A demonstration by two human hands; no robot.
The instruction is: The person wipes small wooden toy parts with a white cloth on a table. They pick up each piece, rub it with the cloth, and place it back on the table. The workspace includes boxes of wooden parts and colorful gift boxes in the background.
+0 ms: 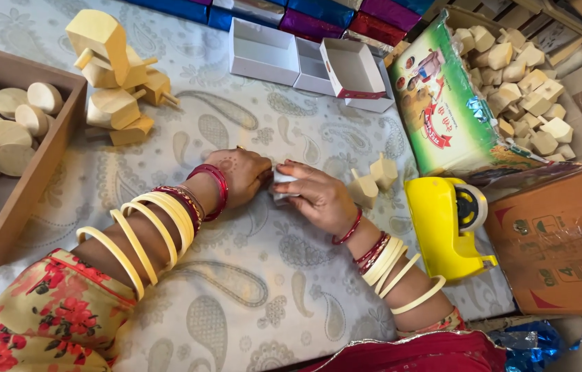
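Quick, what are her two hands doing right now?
Left hand: fingers curled onto the small white packet, grip closed on it.
Right hand: pinching the same white packet from the other side, grip closed.

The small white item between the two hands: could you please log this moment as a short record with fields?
Left hand: left hand touches the small white item
Right hand: right hand pinches the same item
Surface: patterned cloth
Beside right hand: two wooden pieces, yellow tape dispenser
Left side: wooden tray of wooden discs
Behind: open white boxes, sack of wooden blocks
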